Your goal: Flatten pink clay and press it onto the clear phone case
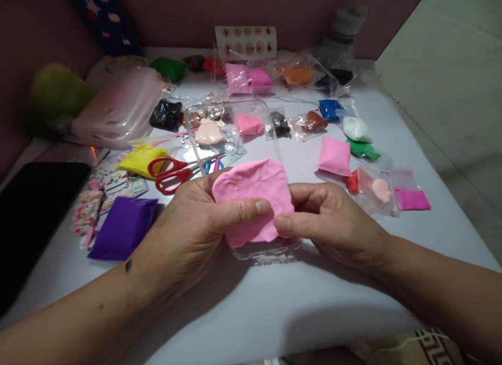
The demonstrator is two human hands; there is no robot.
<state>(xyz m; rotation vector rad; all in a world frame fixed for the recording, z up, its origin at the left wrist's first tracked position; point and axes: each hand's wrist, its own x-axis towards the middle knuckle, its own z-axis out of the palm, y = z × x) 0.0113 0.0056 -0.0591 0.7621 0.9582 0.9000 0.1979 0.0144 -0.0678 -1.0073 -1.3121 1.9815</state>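
Observation:
A flat, uneven sheet of pink clay point(254, 190) lies over the lower part of a clear phone case point(276, 145). My left hand point(214, 208) grips the case from the left, its thumb lying across the clay. On the right edge, my right hand point(329, 216) holds on too, with the thumb pressing the clay's lower right and the fingers partly hidden behind. Through the upper part of the case I see a peach clay packet point(209, 133) and a pink clay packet point(250, 124). Red-handled scissors point(172, 172) rest just beyond my left hand.
A purple packet point(123, 226) and a yellow packet point(143, 160) lie at left, near a black flat object point(39, 218). A translucent pink container point(121, 106) stands behind. More packets, including a light pink one point(334, 156), spread right. A sticker sheet point(246, 41) leans at the back.

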